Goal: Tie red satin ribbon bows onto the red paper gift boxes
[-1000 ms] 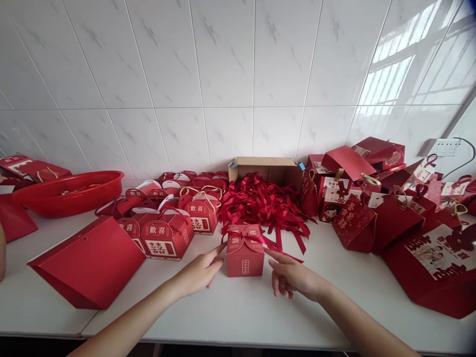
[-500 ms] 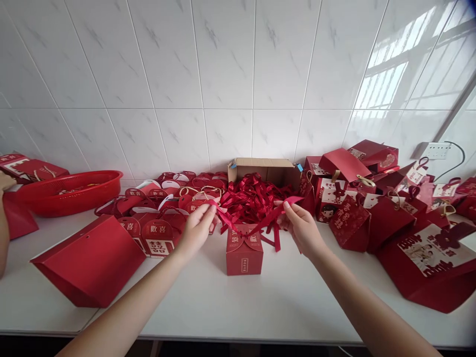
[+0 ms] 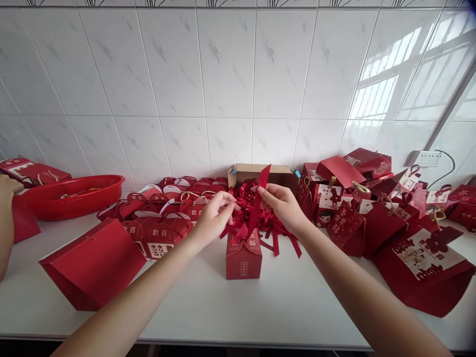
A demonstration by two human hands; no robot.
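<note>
A small red gift box [image 3: 243, 260] stands on the white counter [image 3: 260, 307] in front of me. A red ribbon [image 3: 258, 203] rises from the box's top. My right hand [image 3: 282, 206] pinches that ribbon, holding one end upright above the box. Close beside it, my left hand [image 3: 213, 218] has its fingers pinched together at the ribbon's other end, just left of the box top. Both hands hover above the box and meet over it.
A loose heap of red ribbons [image 3: 260, 218] spills from a cardboard box [image 3: 260, 173] behind. Closed gift boxes [image 3: 163, 233] sit left, a flat red bag [image 3: 92, 265] nearer. Red paper bags [image 3: 372, 208] crowd the right. A red basket [image 3: 70, 196] and another person's hand [image 3: 7, 188] are far left.
My hands went from resting beside the box to lifting the ribbon's two ends, then came together above the box, the right hand raising one end upright.
</note>
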